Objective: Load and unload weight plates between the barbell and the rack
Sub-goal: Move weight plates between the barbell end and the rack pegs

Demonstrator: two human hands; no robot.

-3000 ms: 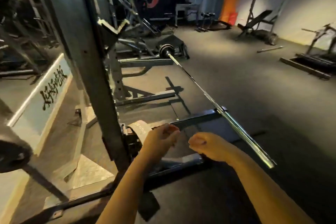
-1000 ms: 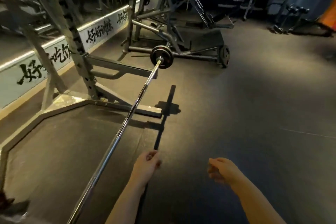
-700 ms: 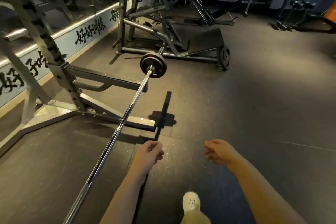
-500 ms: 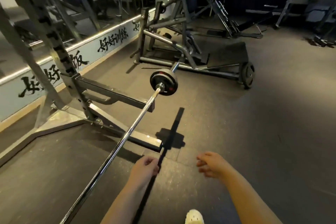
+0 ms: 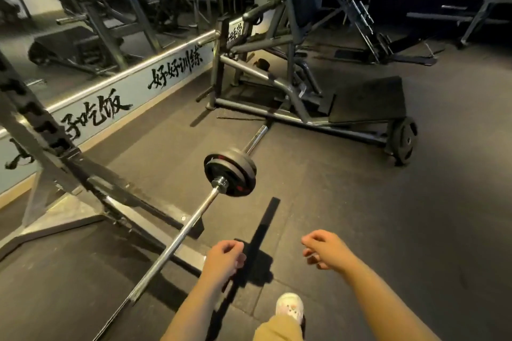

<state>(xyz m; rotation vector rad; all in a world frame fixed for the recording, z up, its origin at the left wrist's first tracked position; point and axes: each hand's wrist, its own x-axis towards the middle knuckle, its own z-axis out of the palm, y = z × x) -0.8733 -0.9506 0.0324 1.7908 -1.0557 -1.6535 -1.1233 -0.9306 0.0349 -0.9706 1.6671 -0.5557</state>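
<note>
A chrome barbell [image 5: 177,241] runs from the lower left up toward the centre, resting on the squat rack [image 5: 83,171]. Small black weight plates [image 5: 231,174] sit on its far sleeve, whose bare end [image 5: 256,140] sticks out beyond them. My left hand [image 5: 223,260] hangs just right of the bar with loosely curled fingers and holds nothing. My right hand [image 5: 325,249] is further right, also loosely curled and holding nothing. Both hands are nearer to me than the plates and touch nothing.
A black machine frame [image 5: 277,83] with a footplate stands behind the barbell, a large black plate [image 5: 403,140] leaning at its right end. A mirror with a lettered base strip [image 5: 138,88] lines the left wall. My shoe [image 5: 289,309] steps on dark rubber floor.
I have walked along the bar toward its loaded end, so the plates are closer and larger. Both hands stay held out in front, holding nothing.
</note>
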